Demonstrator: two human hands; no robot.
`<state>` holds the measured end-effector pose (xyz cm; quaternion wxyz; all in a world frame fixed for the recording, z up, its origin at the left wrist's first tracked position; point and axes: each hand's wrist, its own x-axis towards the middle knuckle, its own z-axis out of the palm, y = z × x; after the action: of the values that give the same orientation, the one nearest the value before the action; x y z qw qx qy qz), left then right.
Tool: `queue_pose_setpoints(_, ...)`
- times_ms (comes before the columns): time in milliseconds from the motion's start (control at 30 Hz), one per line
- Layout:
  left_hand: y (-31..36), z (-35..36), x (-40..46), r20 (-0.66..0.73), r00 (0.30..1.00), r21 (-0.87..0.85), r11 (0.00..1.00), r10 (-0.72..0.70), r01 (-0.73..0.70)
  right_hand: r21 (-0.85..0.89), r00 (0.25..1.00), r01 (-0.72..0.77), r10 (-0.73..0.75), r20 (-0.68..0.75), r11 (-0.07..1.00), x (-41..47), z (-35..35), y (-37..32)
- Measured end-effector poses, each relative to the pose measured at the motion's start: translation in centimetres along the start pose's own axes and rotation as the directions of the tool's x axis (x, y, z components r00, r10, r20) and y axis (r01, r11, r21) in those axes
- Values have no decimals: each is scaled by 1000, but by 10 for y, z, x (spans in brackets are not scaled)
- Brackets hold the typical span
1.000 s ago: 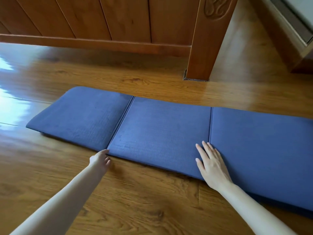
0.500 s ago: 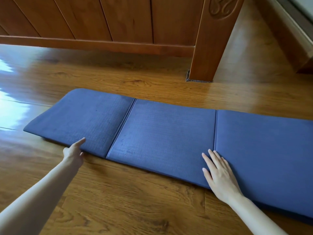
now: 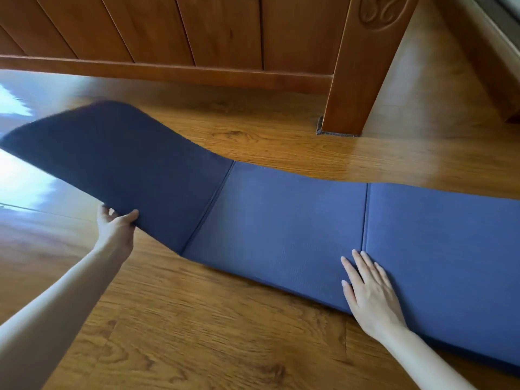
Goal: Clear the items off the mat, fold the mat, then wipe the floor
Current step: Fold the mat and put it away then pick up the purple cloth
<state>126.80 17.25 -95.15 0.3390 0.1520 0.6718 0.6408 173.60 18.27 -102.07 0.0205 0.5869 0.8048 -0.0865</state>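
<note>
Left hand [image 3: 116, 226]: gripped the near edge of the mat's left panel, thumb on top, fingers curled underneath.
Right hand [image 3: 371, 294]: lay flat on the mat, fingers straight and slightly spread, palm down near the right crease; held nothing.
Mat [image 3: 295, 229]: blue, three panels split by two creases; stretched across the wooden floor [image 3: 225, 333]; left panel raised off the floor and tilted up, blurred; middle and right panels lay flat.
Top of mat: bare.
Bed frame [image 3: 168, 38]: wooden panelling behind the mat, with a carved leg [image 3: 363, 66] standing well apart from the mat's far edge.
Floor glare: bright patch at the left edge.
</note>
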Motion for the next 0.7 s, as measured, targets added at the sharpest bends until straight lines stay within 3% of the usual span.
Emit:
queue_pose_setpoints(200, 11, 19, -29, 178, 969, 214, 954, 174, -210, 56, 998, 57, -56, -18, 997, 1, 1, 4)
queue_pose_setpoints(300, 12, 30, -49, 270, 935, 277, 912, 228, -303, 223, 999, 41, -44, 7, 974, 1, -8, 5)
queue_pose_setpoints(400, 1, 35, -69, 410, 864, 343, 828, 293, -444, 513, 998, -28, 54, -36, 858, -1, -21, 3)
queue_pose_setpoints(467, -6, 36, -81, 513, 790, 368, 745, 336, -556, 670, 987, -54, 140, -75, 740, 0, -29, 6)
queue_pose_setpoints(533, -10, 38, -89, 659, 667, 409, 578, 348, -706, 772, 969, -53, 220, -113, 633, 3, -41, 14)
queue_pose_setpoints(633, -22, 45, -92, 851, 470, 401, 286, 234, -870, 874, 915, -48, 373, -156, 484, 10, -58, 33)
queue_pose_setpoints(700, -37, 51, -93, 940, 314, 302, 106, 130, -948, 901, 870, -29, 455, -191, 434, 13, -66, 42)
